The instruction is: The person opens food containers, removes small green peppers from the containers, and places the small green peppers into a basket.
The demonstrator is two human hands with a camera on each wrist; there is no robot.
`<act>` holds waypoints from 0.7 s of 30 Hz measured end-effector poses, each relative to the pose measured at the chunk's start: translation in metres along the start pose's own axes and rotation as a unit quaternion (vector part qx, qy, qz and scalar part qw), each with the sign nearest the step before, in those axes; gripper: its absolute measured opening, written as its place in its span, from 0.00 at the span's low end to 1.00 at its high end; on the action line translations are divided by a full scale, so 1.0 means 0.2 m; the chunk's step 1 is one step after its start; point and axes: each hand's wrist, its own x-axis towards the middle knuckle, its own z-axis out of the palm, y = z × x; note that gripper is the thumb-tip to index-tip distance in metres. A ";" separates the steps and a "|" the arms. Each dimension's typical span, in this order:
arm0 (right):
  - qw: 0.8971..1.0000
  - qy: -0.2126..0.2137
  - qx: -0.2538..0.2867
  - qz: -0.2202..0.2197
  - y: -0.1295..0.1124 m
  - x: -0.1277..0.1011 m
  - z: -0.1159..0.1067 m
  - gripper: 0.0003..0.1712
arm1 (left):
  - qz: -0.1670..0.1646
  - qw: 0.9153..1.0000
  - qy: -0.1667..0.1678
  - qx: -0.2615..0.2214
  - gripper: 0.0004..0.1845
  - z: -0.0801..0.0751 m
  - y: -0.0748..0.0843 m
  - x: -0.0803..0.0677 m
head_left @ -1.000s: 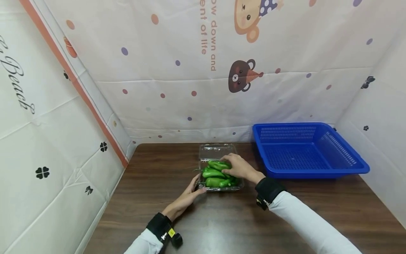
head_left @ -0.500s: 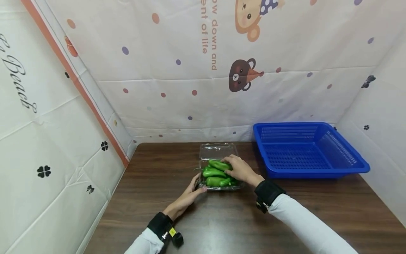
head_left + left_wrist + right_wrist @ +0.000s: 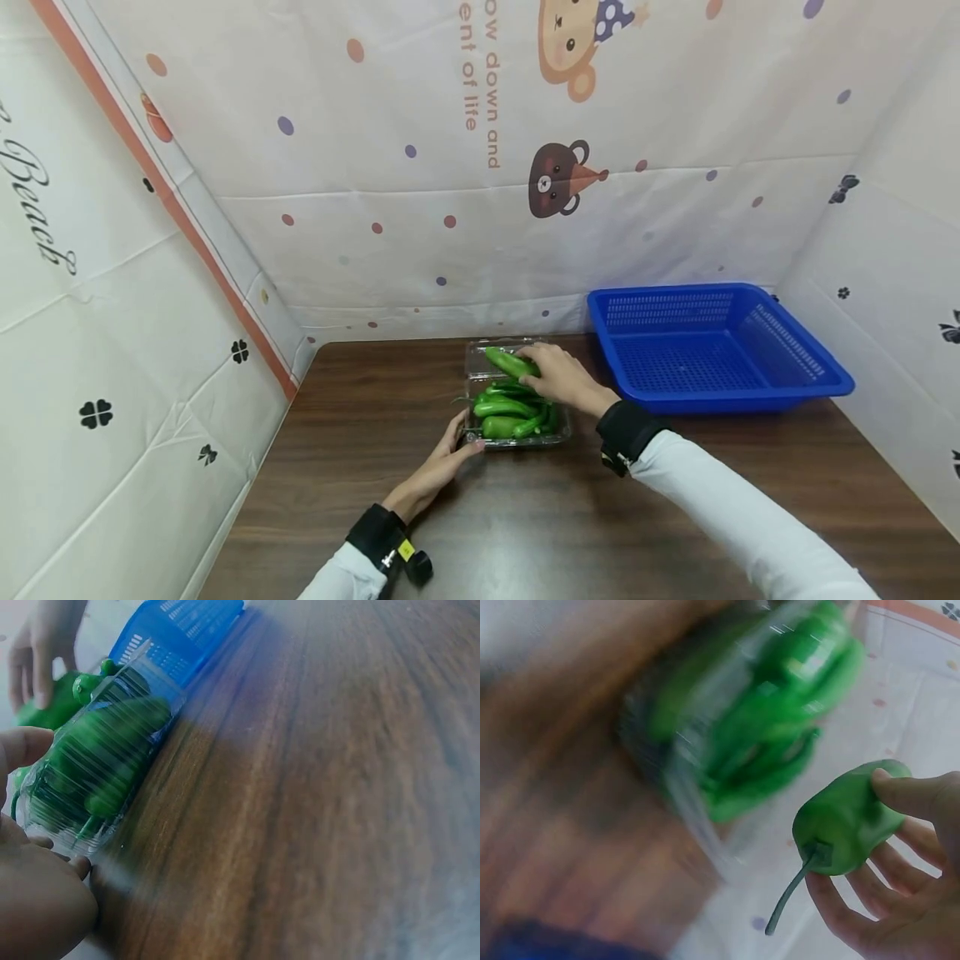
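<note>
My right hand holds a green pepper up over the back of a clear plastic clamshell box. In the right wrist view the thumb lies on one side of this pepper and the fingers on the other, its thin stem pointing down and left. Several more green peppers lie in the box, whose lid is folded back. At the box's left front corner, my left hand grips the side, thumb at the front rim. The left wrist view shows that thumb above the box wall, with fingers lower down.
A blue perforated plastic basket stands at the back right of the brown wooden table, right of the box. Printed cloth walls close off the back and both sides.
My right hand has lifted a pepper out of the box, moving it up and toward the back over the lid. The left hand stays at the box's corner.
</note>
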 end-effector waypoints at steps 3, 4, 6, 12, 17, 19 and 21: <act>1.000 0.018 0.002 -0.007 -0.02 0.04 -0.10 0.25 | 0.002 1.000 0.001 0.000 0.45 0.00 0.00 0.00; 1.000 0.026 0.001 -0.009 -0.03 0.05 -0.14 0.25 | 0.002 1.000 0.001 0.000 0.45 0.00 0.00 0.00; 0.999 0.046 -0.001 -0.014 -0.04 0.07 -0.21 0.26 | -0.002 1.000 0.000 0.001 0.46 0.00 0.00 0.00; 0.994 0.109 -0.018 0.009 -0.01 0.10 -0.41 0.26 | -0.015 1.000 -0.001 0.008 0.47 0.00 0.01 -0.01; 0.989 0.139 -0.008 0.049 0.07 0.06 -0.54 0.25 | -0.014 1.000 -0.002 0.009 0.46 0.00 0.01 -0.02; 0.986 0.152 -0.005 0.062 0.10 0.04 -0.60 0.25 | -0.014 1.000 -0.001 0.007 0.47 0.00 0.01 -0.02; 0.984 0.161 0.000 0.079 0.14 0.02 -0.65 0.26 | -0.012 1.000 -0.001 0.006 0.47 0.00 0.01 -0.02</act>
